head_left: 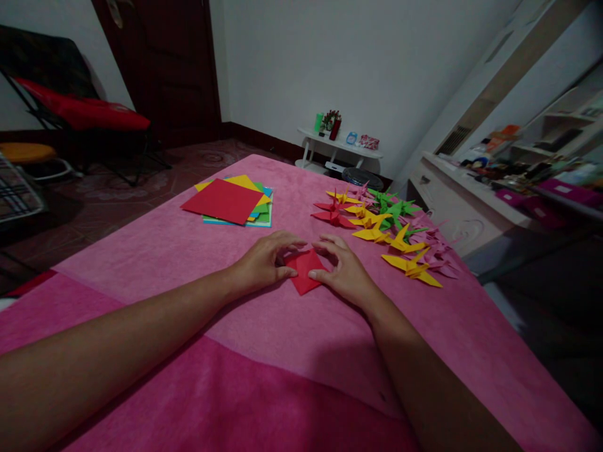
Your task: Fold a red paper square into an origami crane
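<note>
Left hand (264,260) and right hand (346,271) curl half-open, thumbs on folded red paper (304,280); origami birds (375,234) lie to the right.

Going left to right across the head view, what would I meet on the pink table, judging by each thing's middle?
Loose stack of square coloured paper sheets → bare left hand → small red folded-paper diamond → bare right hand → nearest yellow folded-paper crane.
</note>
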Available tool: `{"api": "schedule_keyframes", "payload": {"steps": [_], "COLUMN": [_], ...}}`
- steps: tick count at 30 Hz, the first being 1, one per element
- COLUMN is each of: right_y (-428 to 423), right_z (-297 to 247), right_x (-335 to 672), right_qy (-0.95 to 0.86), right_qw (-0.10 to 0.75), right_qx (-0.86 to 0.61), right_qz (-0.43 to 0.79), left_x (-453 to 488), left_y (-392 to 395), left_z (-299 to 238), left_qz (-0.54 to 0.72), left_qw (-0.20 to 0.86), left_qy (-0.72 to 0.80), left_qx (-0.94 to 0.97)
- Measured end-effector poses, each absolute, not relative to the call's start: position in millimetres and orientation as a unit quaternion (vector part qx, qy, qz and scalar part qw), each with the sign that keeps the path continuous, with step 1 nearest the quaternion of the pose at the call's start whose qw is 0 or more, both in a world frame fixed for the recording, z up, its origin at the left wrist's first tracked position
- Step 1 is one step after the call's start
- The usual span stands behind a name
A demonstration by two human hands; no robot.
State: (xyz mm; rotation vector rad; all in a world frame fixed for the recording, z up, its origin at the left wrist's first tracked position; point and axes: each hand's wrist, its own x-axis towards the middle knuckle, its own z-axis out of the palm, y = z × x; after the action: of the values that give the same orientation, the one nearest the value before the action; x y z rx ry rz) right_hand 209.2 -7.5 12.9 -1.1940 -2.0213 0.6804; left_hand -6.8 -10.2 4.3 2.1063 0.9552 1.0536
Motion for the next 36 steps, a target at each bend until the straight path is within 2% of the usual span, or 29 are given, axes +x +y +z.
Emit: {"api": "schedule_keyframes", "payload": {"steps": [3,8,10,14,19,25,36], "right_y": [-8,-8,-1,25,45,42,34], "right_z": [13,9,6,1,-6,-13,-6], "right_x": [208,201,199,201,207,210,211], "right_qy": [-0.766,-0.667,-0.644,-0.644,-0.616,-0.637,-0.696], "right_qw": [0.34,0.376,0.391,0.424,0.471,0.471,0.474], "right_qx": [-0.484,-0.49,-0.482,-0.477,-0.475,-0.467,-0.455], "right_qz": [0.252,0.417,0.448,0.423,0.417,0.394,0.289], "left_x": [-5,0,2,9,17,17,16], "left_y": [-14,-17,-9,26,59,56,56], "left_z": [5,0,-3,-7,-8,-11,-13], "left_qz": [0.405,0.424,0.427,0.432,0.379,0.368,0.407], "left_qw": [0.355,0.397,0.399,0.412,0.381,0.327,0.326], "left_qy": [0.378,0.419,0.427,0.432,0.457,0.436,0.378], "left_qx": [0.753,0.698,0.69,0.676,0.709,0.753,0.764]}}
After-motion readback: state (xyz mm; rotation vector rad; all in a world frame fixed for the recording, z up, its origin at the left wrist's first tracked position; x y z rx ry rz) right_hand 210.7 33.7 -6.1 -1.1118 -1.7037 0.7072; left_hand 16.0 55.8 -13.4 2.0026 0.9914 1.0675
